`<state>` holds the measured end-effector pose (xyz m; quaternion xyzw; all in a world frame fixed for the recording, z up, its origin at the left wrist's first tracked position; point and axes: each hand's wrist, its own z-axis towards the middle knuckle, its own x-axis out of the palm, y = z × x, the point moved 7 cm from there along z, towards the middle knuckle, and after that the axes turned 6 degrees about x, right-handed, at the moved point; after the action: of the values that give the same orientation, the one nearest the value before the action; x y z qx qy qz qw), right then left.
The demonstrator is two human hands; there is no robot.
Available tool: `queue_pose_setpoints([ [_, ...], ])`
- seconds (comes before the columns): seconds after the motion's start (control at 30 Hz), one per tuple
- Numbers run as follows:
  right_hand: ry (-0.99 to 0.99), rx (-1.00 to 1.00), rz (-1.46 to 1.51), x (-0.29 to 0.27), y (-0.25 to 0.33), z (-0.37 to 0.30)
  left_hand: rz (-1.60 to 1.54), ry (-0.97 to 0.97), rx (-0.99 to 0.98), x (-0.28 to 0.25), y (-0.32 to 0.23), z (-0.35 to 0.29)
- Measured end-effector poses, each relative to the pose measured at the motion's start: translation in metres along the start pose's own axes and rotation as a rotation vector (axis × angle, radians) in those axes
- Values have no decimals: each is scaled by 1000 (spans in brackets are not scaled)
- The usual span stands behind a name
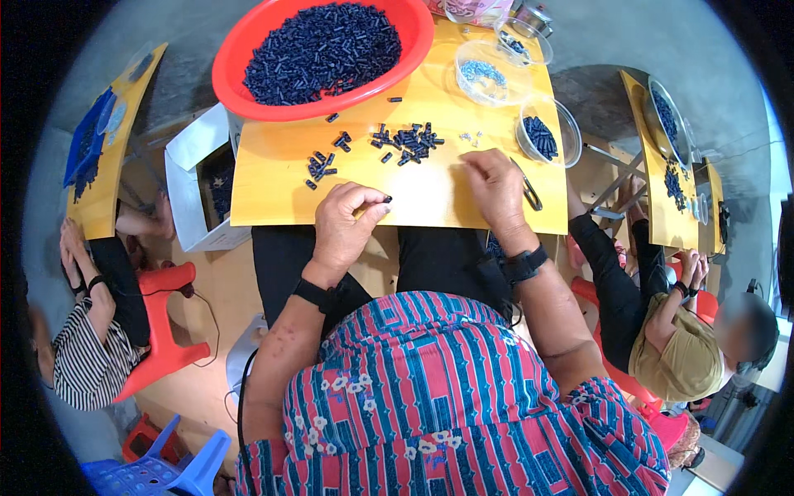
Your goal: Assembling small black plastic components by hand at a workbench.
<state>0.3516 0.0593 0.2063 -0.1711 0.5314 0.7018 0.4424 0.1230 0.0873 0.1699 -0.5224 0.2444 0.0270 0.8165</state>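
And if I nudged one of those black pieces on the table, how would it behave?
It would probably roll, since the black pieces look like short tubes. Each is likely light for handling: the left hand holds one at its fingertips. They seem stiff too, as those strewn on the table look straight, not bent.

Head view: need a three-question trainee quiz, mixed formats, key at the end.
1. Multiple choice: what is between the fingers of the left hand?
A) a metal spoon
B) a small dark piece
C) a red lid

2. True or false: the red basin is heaped with white pieces.

3. Short answer: which of the wearer's hands is nearer the slim black tool?

Key:
1. B.
2. False; it is heaped with dark cylindrical pieces.
3. The right hand.
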Motion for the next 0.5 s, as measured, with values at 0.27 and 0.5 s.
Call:
queue_pose_setpoints([
  [0.27, -50, 61, -93, -16, -42, 34, 11, 0, 38, 1, -7, 6],
  [0.5, 45, -107, -218, -11, -27, 36, 23, 17, 55, 3, -9, 5],
])
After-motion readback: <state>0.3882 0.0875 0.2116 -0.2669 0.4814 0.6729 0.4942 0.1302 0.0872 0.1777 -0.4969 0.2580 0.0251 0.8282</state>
